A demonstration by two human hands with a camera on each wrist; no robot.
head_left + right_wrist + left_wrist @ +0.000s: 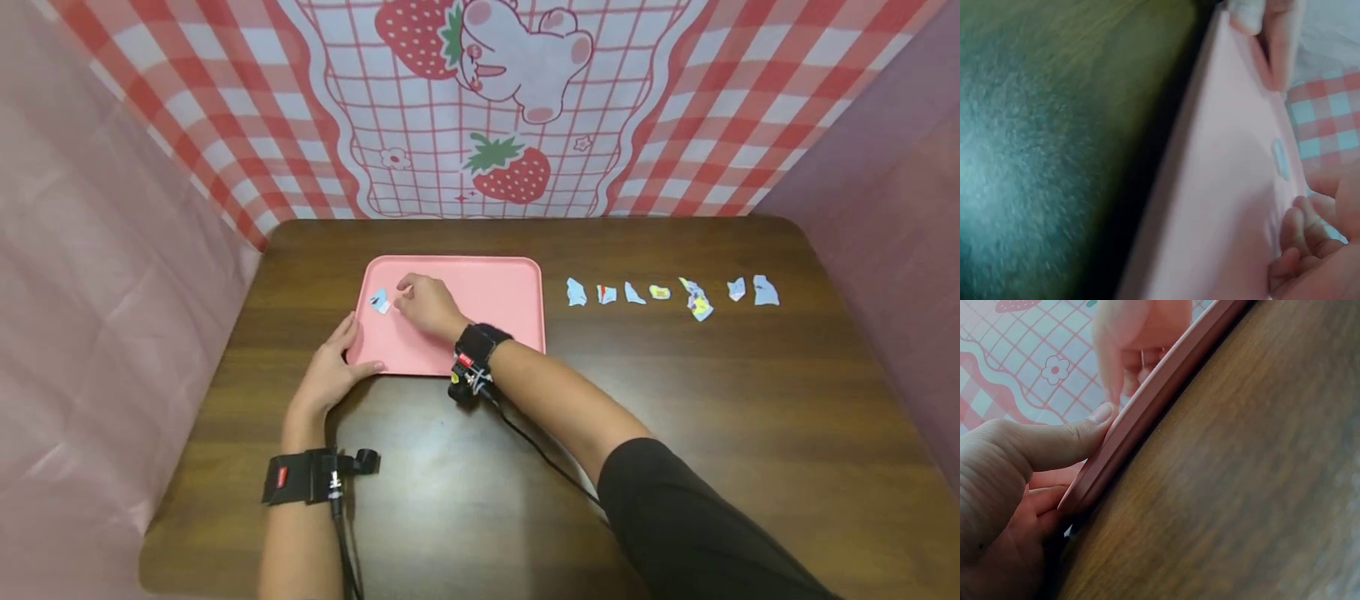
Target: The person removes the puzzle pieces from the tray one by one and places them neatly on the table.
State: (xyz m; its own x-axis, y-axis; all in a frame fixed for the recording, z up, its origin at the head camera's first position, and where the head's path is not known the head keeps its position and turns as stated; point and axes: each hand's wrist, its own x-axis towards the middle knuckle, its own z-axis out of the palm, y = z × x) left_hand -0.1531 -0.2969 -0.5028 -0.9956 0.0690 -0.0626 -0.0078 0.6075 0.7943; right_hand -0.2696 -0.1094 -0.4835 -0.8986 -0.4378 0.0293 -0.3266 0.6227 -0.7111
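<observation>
A pink tray (480,312) lies on the table. My left hand (330,369) holds its near left corner, thumb on the near rim and fingers along the left side. In the left wrist view, the left thumb (1066,440) presses the tray's rim (1125,428). A small blue and white torn paper piece (380,301) lies inside the tray at the left. My right hand (432,306) is over the tray, just right of that piece, fingers loosely bent. The right wrist view shows the paper piece (1280,159) apart from the right fingers (1307,231); nothing is clearly visible between them.
Several torn paper pieces lie in a row right of the tray, among them a pale blue scrap (576,292), a yellow-patterned scrap (697,300) and another blue scrap (766,290). A checked strawberry cloth (510,175) hangs behind the brown table (675,400). A cable (536,446) trails from the right wrist.
</observation>
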